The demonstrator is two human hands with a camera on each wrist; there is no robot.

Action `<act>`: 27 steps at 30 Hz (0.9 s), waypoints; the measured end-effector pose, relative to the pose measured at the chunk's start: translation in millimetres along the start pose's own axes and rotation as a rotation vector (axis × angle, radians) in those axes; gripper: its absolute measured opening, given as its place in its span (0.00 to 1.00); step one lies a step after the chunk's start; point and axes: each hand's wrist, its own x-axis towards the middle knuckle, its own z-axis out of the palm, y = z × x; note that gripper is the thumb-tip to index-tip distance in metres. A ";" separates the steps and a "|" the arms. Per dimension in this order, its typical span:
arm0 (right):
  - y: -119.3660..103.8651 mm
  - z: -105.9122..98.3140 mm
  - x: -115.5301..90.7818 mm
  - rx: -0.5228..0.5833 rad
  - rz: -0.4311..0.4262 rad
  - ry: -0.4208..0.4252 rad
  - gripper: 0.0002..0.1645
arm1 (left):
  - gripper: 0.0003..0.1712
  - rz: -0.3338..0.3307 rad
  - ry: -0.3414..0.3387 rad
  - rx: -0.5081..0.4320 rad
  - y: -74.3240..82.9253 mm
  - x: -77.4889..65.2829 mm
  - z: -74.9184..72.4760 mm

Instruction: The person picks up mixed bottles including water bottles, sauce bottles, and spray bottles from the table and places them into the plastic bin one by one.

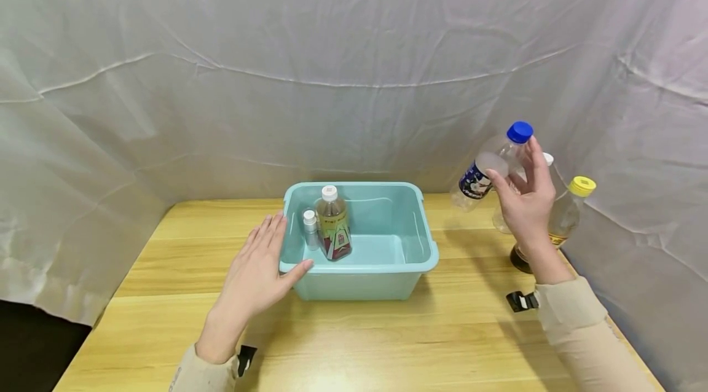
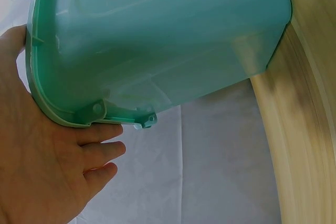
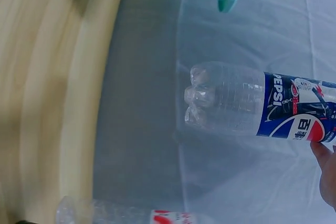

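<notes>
My right hand pinches a clear plastic Pepsi bottle with a blue cap, held tilted above the table to the right of a light-blue plastic bin. In the right wrist view the bottle looks see-through, with its ribbed base away from the fingers. My left hand rests on the bin's front left corner, fingers straight along the left rim and thumb on the front rim. Inside the bin's left part stand a brown drink bottle with a white cap and a small white-capped bottle.
Behind my right hand stands a clear bottle with a white cap, partly hidden. Near the right table edge is a bottle with a yellow cap and dark contents at its base. Grey cloth hangs behind the wooden table.
</notes>
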 end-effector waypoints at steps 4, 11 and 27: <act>-8.4 1.5 3.8 0.023 -0.041 -0.011 0.50 | 0.59 0.000 0.000 0.001 0.0 -0.1 -0.1; -20.3 7.8 12.1 0.094 -0.102 -0.002 0.50 | 0.59 0.001 0.005 0.006 0.9 0.4 -0.8; -53.2 32.6 19.2 0.164 -0.198 -0.036 0.54 | 0.59 0.008 0.008 0.002 3.8 0.3 -1.0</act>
